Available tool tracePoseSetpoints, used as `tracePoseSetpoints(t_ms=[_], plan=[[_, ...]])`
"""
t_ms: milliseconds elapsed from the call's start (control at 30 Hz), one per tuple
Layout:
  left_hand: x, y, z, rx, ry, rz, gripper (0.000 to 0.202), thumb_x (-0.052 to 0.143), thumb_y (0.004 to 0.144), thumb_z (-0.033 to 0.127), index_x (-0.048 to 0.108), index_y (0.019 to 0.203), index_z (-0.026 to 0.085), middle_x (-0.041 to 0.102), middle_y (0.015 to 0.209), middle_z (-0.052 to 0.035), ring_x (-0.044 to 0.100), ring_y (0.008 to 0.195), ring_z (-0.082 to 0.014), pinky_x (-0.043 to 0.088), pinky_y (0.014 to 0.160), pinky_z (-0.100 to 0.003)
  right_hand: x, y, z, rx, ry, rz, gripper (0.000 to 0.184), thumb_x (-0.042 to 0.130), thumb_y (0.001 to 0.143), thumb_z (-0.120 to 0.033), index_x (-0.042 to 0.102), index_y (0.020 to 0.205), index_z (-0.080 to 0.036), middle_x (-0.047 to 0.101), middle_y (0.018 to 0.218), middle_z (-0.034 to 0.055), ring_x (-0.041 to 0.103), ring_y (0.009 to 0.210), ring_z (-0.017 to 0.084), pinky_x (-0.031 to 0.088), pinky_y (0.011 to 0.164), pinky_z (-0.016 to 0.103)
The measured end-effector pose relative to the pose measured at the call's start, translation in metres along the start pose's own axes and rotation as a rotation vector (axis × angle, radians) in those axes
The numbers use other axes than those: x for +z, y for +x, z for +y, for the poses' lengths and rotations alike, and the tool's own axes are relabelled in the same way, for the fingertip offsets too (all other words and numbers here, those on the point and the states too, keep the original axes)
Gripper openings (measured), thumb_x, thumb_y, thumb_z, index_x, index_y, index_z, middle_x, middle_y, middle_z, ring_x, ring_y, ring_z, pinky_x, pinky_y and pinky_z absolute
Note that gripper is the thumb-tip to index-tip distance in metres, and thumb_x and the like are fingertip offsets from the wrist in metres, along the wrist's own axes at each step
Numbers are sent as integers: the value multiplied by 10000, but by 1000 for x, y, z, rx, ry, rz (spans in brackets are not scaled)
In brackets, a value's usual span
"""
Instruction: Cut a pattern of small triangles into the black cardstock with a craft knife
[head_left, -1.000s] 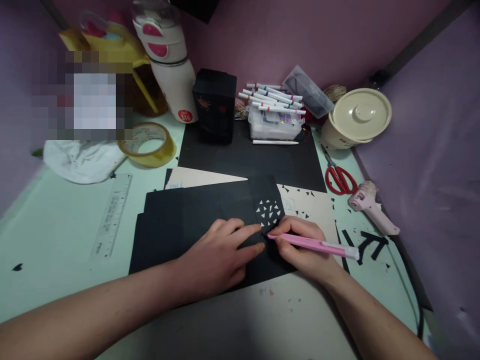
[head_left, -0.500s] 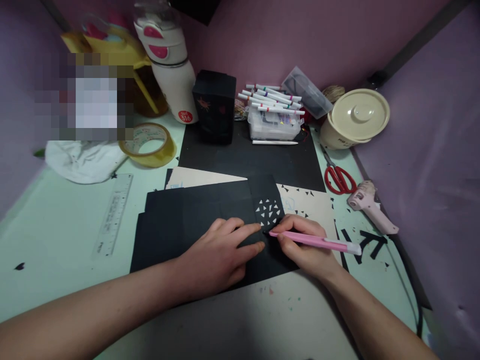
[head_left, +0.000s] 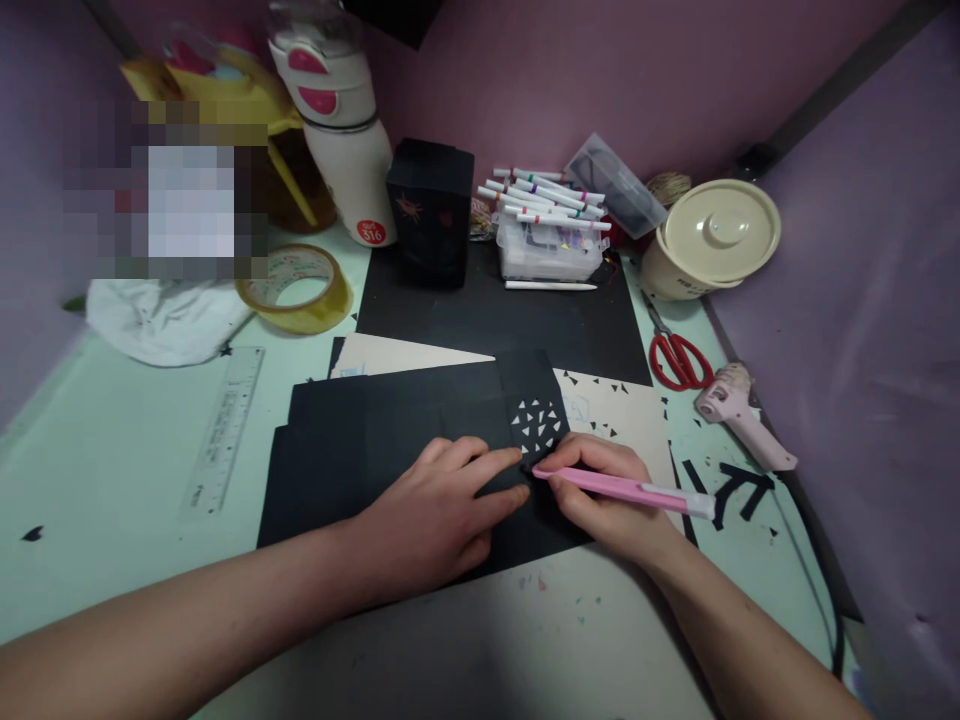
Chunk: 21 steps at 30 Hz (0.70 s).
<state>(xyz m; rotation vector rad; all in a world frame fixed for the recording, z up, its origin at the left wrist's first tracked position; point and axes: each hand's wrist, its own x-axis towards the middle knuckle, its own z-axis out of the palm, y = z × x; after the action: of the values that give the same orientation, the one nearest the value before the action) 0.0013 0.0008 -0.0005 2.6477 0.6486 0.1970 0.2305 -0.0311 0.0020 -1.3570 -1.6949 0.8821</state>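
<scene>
Black card [head_left: 405,420] with fold lines lies across the middle of the table. Several small triangular holes [head_left: 535,425] are cut through its right part, and pale paper shows through them. My left hand [head_left: 457,505] rests on the card with fingers spread, the index and middle fingertips just below the holes. In my right hand [head_left: 600,480] is a slim pink craft knife [head_left: 622,487], gripped like a pen. Its tip meets the card close to my left fingertips; the blade itself is too small to make out.
A clear ruler [head_left: 225,430] and a tape roll [head_left: 296,290] lie to the left. Red-handled scissors [head_left: 679,360], a glue gun [head_left: 742,415] and black paper strips [head_left: 739,490] lie right. Behind stand a white bottle [head_left: 345,150], a black box [head_left: 431,215], markers [head_left: 555,195] and a lidded pot [head_left: 712,240].
The pink craft knife and my right hand have shifted slightly left and down, towards my left fingertips. My left hand stays in place on the card.
</scene>
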Motion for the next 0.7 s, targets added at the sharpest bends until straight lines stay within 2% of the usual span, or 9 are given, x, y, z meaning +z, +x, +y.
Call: tracePoseSetpoints(t_ms=[500, 700], plan=[[-1, 0, 0, 3, 7, -2, 460, 513, 869, 153, 570, 1312, 262, 481, 1470, -83, 461, 1162, -311, 412, 879, -468, -2, -2, 0, 118, -34, 13, 122, 598, 766, -121, 691, 740, -196, 692, 699, -1, 628, 626, 135, 475, 587, 253], [-1, -1, 0, 3, -2, -6, 459, 517, 872, 156, 572, 1314, 265, 486, 1468, -89, 461, 1176, -314, 421, 891, -476, -1, -2, 2, 123, -38, 30, 122, 592, 757, -121, 687, 733, -194, 690, 697, -3, 624, 628, 137, 474, 594, 253]])
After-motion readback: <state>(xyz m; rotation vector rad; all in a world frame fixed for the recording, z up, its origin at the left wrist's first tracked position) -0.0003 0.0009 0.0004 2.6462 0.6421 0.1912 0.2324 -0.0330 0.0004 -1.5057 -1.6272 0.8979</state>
